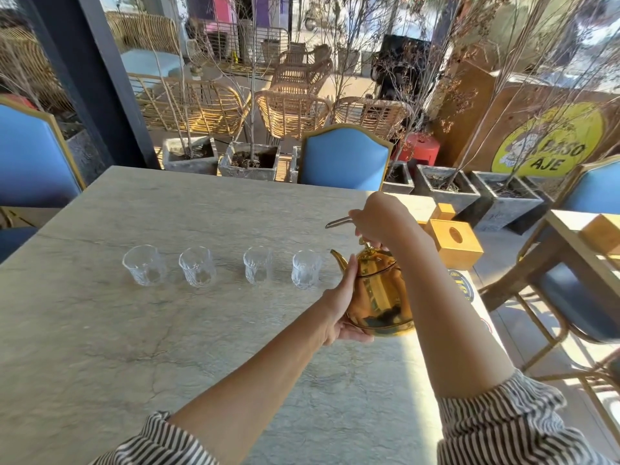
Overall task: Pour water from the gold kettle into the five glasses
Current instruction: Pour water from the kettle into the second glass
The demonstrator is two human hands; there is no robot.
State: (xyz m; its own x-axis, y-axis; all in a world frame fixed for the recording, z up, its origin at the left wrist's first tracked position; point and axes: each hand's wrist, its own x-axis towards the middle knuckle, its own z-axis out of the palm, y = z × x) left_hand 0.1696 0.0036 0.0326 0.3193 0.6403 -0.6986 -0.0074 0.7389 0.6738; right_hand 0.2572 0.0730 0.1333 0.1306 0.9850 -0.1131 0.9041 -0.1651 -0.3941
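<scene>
A shiny gold kettle (380, 293) is at the right of the marble table (134, 330), its spout pointing left toward the glasses. My right hand (379, 219) grips its top handle from above. My left hand (342, 307) cups the kettle's left side and base. Several clear cut glasses stand in a row to the left: the far-left glass (145, 265), a second glass (198, 266), a third glass (257, 265) and the nearest glass (306, 269), just left of the spout. All look empty. A fifth glass is not visible.
A wooden tissue box (453, 244) sits behind the kettle at the table's right edge, with a round coaster (461, 285) near it. Blue chairs (345, 161) stand around the table. Concrete planters (250, 161) line the far side.
</scene>
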